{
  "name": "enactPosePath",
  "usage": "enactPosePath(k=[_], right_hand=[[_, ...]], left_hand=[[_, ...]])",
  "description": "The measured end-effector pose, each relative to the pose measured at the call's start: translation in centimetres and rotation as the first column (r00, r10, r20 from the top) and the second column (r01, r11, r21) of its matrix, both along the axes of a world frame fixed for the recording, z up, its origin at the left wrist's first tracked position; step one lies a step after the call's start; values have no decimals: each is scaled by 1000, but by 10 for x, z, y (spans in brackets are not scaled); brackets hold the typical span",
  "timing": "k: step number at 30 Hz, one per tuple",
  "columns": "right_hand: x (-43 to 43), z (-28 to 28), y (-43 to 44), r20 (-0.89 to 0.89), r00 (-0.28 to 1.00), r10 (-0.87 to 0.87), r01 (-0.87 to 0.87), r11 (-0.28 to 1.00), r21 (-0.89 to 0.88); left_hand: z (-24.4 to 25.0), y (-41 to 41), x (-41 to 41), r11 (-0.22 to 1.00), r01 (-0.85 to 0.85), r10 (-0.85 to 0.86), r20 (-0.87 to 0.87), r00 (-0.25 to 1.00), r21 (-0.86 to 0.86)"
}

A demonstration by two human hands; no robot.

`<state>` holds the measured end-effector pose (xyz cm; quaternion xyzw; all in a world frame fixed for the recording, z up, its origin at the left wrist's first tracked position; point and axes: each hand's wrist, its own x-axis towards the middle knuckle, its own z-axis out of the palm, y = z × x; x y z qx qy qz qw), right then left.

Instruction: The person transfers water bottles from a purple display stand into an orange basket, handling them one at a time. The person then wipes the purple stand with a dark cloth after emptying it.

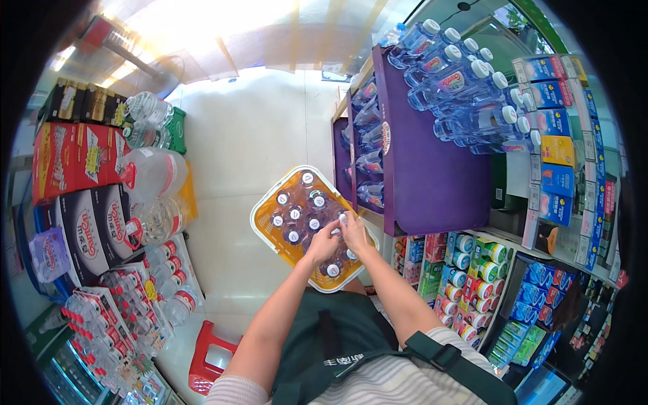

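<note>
A yellow plastic basket (263, 230) with a white rim sits before me at waist height, holding several clear bottles (295, 214) upright with white caps. My right hand (356, 236) reaches in from the right, its fingers around a white bottle cap (343, 218) near the basket's right side. Beside it, my left hand (323, 244) has its fingertips close to that cap and above a neighbouring one. Whether the left fingers grip anything is hidden. The bottle bodies under both hands are mostly out of sight.
At right stands a purple display shelf (435, 187) with bottled water (450, 81) on top. Tubs and boxed goods (476, 283) fill shelves below it. Large water jugs (157, 174) and cartons line the left. A red plastic stool (200, 362) stands at lower left on the tiled floor (243, 136).
</note>
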<state>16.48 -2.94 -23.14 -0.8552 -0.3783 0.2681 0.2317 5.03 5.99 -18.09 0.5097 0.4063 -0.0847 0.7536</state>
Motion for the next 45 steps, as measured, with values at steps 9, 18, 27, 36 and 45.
enactPosePath(k=[9, 18, 27, 36, 45], right_hand=[[0, 70, 35, -105, 987, -119, 136, 975, 175], [121, 246, 23, -25, 972, -234, 211, 822, 530], [267, 321, 51, 237, 884, -403, 221, 807, 548], [235, 312, 37, 246, 912, -329, 160, 836, 526], [166, 354, 26, 96, 972, -212, 121, 812, 570]], left_hand=[[47, 3, 24, 945, -326, 316, 168, 934, 32], [159, 15, 124, 929, -359, 289, 430, 855, 90], [207, 28, 260, 827, -383, 90, 575, 814, 413], [212, 20, 266, 813, -278, 34, 436, 899, 511], [224, 28, 174, 527, -143, -253, 315, 915, 837]])
